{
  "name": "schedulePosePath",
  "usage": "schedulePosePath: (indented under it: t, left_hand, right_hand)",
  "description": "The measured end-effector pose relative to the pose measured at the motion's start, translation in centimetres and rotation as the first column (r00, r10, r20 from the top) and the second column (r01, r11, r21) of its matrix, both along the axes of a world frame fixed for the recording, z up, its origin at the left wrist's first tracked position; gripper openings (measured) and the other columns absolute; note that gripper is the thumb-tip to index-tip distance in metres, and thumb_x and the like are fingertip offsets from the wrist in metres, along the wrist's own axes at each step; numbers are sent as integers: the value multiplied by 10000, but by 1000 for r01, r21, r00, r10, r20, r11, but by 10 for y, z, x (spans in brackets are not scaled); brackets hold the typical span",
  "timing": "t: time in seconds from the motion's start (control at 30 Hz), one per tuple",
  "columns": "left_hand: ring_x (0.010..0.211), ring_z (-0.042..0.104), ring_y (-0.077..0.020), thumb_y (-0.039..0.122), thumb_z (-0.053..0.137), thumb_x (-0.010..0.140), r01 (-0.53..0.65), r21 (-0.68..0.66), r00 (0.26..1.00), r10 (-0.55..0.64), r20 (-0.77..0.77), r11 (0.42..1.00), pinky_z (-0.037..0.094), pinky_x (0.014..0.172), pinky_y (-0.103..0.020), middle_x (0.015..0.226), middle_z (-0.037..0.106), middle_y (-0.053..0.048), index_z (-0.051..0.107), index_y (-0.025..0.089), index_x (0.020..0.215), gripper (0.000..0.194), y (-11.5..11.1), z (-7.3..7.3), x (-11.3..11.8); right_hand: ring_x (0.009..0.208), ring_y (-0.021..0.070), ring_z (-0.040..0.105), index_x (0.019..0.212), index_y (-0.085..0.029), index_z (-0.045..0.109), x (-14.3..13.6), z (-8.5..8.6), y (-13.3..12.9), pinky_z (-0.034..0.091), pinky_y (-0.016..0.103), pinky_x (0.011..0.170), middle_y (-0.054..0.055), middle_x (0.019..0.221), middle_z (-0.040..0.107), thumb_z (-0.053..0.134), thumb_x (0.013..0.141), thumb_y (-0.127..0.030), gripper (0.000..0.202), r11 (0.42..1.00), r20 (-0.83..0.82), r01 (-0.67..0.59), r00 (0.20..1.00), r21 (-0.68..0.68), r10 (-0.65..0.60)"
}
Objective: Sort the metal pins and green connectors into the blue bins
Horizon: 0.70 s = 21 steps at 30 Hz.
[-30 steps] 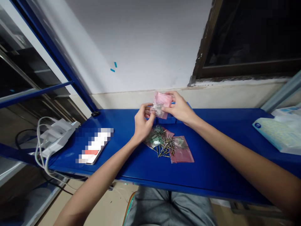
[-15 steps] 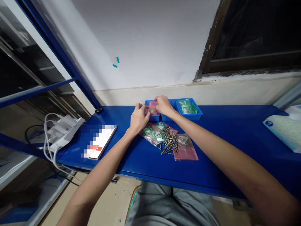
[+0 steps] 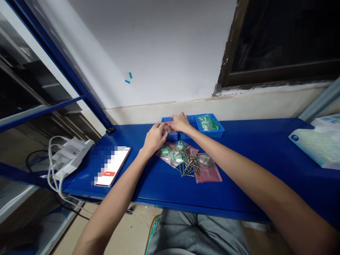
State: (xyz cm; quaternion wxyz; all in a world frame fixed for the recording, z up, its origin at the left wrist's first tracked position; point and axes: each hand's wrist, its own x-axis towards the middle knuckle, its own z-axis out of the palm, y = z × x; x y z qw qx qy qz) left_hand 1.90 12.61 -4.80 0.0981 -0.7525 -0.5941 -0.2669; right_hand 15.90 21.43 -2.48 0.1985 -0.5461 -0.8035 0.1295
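Over the left blue bin (image 3: 174,136) are both hands, with a pink plastic bag (image 3: 172,130) between them inside it. My left hand (image 3: 155,138) has its fingers curled at the bin's left side, against the bag. My right hand (image 3: 181,123) reaches in from the right, its fingertips at the bag's upper part. The right blue bin (image 3: 218,134) holds green and clear packets (image 3: 208,123). In front of the bins lie pink and clear bags with green contents (image 3: 172,153), a loose pile of thin metal pins (image 3: 190,164) and a flat pink bag (image 3: 208,174).
A phone (image 3: 113,166) lies on the blue table (image 3: 159,184) at the left, beside a white power strip with cables (image 3: 71,156). A tissue pack (image 3: 313,145) is at the right. Blue shelf posts (image 3: 90,106) rise at the left.
The camera view has shifted slightly. My right hand has moved a little left and closer to my left hand, covering more of the pink bag.
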Motion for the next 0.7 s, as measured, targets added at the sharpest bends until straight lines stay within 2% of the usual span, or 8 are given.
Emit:
schedulePosePath:
  t: [0.07, 0.13, 0.27, 0.37, 0.43, 0.5, 0.57, 0.7]
  left_hand:
    - [862, 619, -221, 259, 495, 970, -17, -2, 999, 17, -36, 1000, 505, 770, -344, 1021, 608, -100, 561, 197, 1262, 306, -4, 4, 3]
    - [858, 624, -220, 263, 485, 979, -18, 6, 999, 18, -42, 1000, 505, 758, -344, 1035, 605, -103, 555, 202, 1273, 308, -7, 9, 6]
    - [857, 625, -200, 227, 459, 992, 47, -6, 999, -48, -15, 999, 505, 753, -332, 1060, 612, -95, 572, 185, 1246, 281, -21, 25, 17]
    - [865, 619, -181, 227, 425, 1013, 164, -7, 986, -164, 2, 986, 503, 750, -314, 1075, 618, -89, 595, 176, 1191, 251, -48, 39, 30]
    - [890, 617, -176, 225, 405, 1026, 242, -14, 970, -241, 32, 970, 503, 765, -308, 1055, 627, -81, 573, 184, 1230, 268, -70, 43, 40]
    - [895, 620, -172, 212, 410, 1026, 271, 3, 957, -270, 106, 963, 505, 782, -308, 1036, 639, -70, 551, 189, 1254, 269, -91, 40, 48]
    - [902, 625, -171, 204, 401, 1028, 268, -18, 952, -261, 162, 963, 512, 792, -309, 1037, 649, -63, 539, 204, 1270, 278, -105, 29, 53]
    - [930, 634, -187, 213, 417, 1021, 180, -144, 980, -166, 106, 973, 528, 806, -311, 1058, 644, -68, 552, 218, 1262, 277, -111, 4, 55]
  right_hand:
    - [1162, 334, 515, 1383, -118, 479, 6, 3, -3, 402, 414, 927, 230, 1298, 500, 597, 898, -405, 575, 1000, -60, 4, 998, 10, -4]
    - [1106, 311, 553, 1437, -106, 402, 15, 7, -10, 420, 392, 898, 236, 1269, 525, 552, 929, -378, 596, 1000, -140, -17, 990, 24, 20]
    - [951, 264, 593, 1413, -126, 412, 47, 14, -40, 442, 369, 821, 152, 1046, 630, 537, 918, -283, 535, 980, -213, -167, 959, 109, 187]
    - [783, 218, 598, 1407, -138, 392, 80, 9, -76, 452, 350, 738, 75, 882, 635, 541, 914, -317, 545, 960, -274, -245, 922, 133, 273]
    - [701, 195, 585, 1416, -167, 377, 102, 0, -101, 449, 331, 684, 27, 793, 613, 522, 930, -326, 532, 952, -273, -294, 912, 90, 307]
    - [701, 188, 585, 1400, -192, 407, 121, -11, -121, 449, 321, 666, 29, 834, 616, 517, 940, -364, 503, 950, -244, -305, 919, 62, 310]
    - [726, 188, 593, 1336, -193, 482, 135, -20, -134, 454, 323, 685, 48, 890, 627, 492, 956, -383, 425, 959, -218, -275, 934, 65, 282]
    - [799, 205, 611, 1232, -183, 576, 149, -34, -140, 464, 329, 728, 67, 925, 643, 487, 959, -357, 335, 972, -165, -219, 959, 84, 230]
